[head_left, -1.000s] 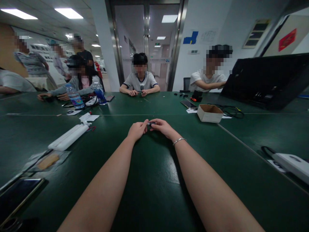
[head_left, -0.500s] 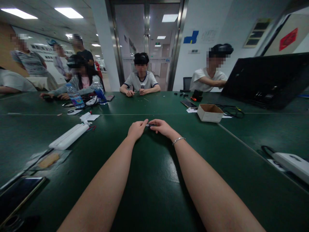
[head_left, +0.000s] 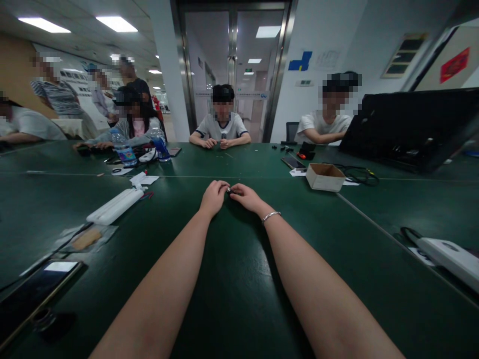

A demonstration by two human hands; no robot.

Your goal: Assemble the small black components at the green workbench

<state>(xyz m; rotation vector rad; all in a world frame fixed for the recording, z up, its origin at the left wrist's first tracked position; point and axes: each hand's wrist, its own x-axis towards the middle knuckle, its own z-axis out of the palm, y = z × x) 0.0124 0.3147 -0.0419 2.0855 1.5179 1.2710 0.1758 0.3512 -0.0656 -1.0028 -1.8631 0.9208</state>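
Over the green table point(head_left: 239, 279), my left hand point(head_left: 214, 197) and my right hand point(head_left: 247, 196) meet, fingertips nearly touching. Between them is a small dark piece with a shiny metal end point(head_left: 229, 190), mostly covered by the fingers. It is too small to name for certain. Both hands are closed, thumbs and fingers pinching the piece from either side. A silver bracelet point(head_left: 271, 217) circles my right wrist.
To the left lie a white wrapped pack point(head_left: 116, 205), a small plastic bag point(head_left: 88, 239) and a phone point(head_left: 41, 289). An open cardboard box point(head_left: 325, 178), a monitor point(head_left: 407, 129) and a white power strip point(head_left: 451, 259) are on the right. Several people sit across the table.
The small dark piece has turned, and less of its length shows between my fingers. My right hand has shifted slightly left. The view has swung a little.
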